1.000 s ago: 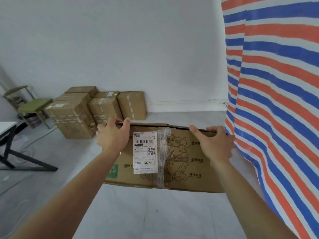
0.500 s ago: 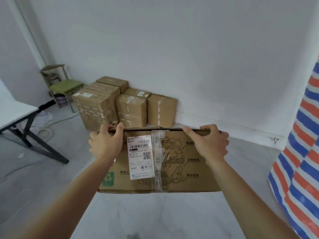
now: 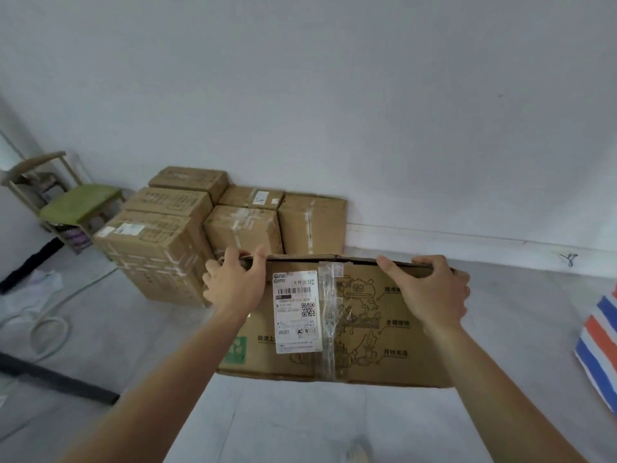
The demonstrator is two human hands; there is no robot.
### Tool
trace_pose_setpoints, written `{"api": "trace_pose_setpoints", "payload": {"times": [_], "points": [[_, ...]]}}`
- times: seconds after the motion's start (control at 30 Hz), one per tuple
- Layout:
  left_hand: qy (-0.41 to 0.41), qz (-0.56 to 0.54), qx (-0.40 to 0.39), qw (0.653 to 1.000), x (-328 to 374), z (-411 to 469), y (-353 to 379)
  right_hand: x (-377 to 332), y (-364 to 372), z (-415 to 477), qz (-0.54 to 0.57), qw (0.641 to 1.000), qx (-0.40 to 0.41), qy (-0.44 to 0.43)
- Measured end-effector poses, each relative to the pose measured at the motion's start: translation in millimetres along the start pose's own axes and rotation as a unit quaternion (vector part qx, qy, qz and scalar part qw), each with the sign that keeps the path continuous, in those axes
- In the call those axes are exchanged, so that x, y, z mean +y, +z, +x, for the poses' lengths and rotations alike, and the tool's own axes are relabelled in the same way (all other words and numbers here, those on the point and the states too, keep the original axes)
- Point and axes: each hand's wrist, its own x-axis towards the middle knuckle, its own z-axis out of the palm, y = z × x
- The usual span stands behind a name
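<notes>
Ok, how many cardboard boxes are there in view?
7. The carried box sits in the left hand and right hand. Six by the wall: left front box, left middle box, left back box, centre front box, centre back box, right box. More may be hidden.

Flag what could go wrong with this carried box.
The left hand and right hand grip the cardboard box only by its upper edge, with no hand beneath: it might slip, or the edge might tear. A white cable loops on the floor at left, a possible trip hazard.
</notes>
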Motion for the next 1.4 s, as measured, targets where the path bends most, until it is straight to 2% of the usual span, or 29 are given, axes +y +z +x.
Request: {"api": "trace_pose_setpoints", "payload": {"times": [0.2,0.47,0.63,0.73,0.93,1.13,1.3,1.4], "points": [[0.015,0.033,-0.058,0.998,53.2,142.2,102.3,-17.0,78.9,151.8,0.006,0.999,0.003,0.049],[-0.017,0.037,-0.112,0.993,117.7,323.4,171.2,-95.7,166.2,322.3,-0.03,0.996,-0.035,0.075],[0.017,0.009,-0.169,0.985,112.4,424.6,208.6,-135.7,227.5,393.7,-0.06,0.993,-0.049,0.084],[0.006,0.007,-0.198,0.98,106.3,487.5,241.7,-147.4,274.5,434.1,-0.08,0.991,-0.05,0.098],[0.02,0.048,-0.291,0.955,92.0,626.0,327.9,-159.0,376.0,511.4,-0.107,0.976,-0.031,0.187],[-0.023,0.067,-0.388,0.919,80.3,718.3,412.4,-144.3,453.7,574.3,-0.12,0.957,-0.01,0.264],[-0.107,0.071,-0.378,0.917,38.4,760.1,491.7,-87.5,522.7,622.3,-0.124,0.948,-0.035,0.29],[-0.113,0.133,-0.371,0.912,2.6,772.1,534.2,-49.7,564.5,642.8,-0.122,0.942,-0.063,0.305]]}}
